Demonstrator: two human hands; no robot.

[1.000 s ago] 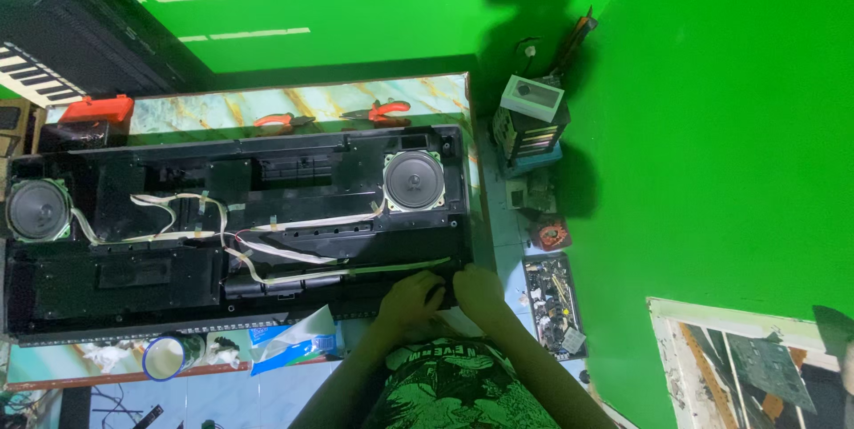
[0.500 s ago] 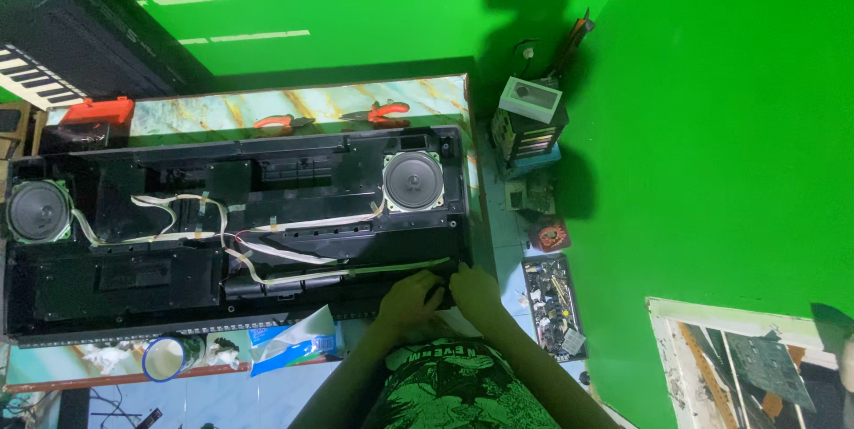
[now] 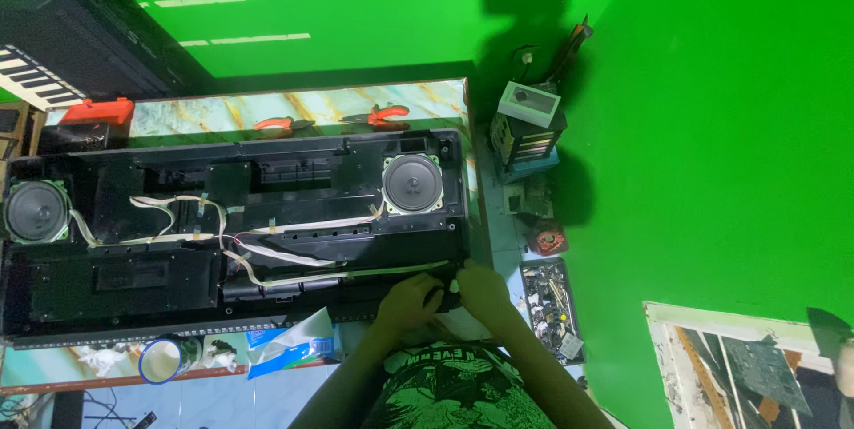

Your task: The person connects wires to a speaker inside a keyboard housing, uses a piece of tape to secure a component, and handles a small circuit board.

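left hand (image 3: 407, 300), right hand (image 3: 480, 288) on keyboard casing (image 3: 267, 242) edge; fingers' grip unclear | blue-white packet (image 3: 292, 351) beside

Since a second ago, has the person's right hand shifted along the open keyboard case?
No. The right hand stays at the near right corner of the open keyboard case, below the right speaker, beside the left hand.

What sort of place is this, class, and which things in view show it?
Probably an electronics repair workbench: an opened keyboard casing with bare speakers and ribbon cables, pliers behind it, and a tray of small parts.
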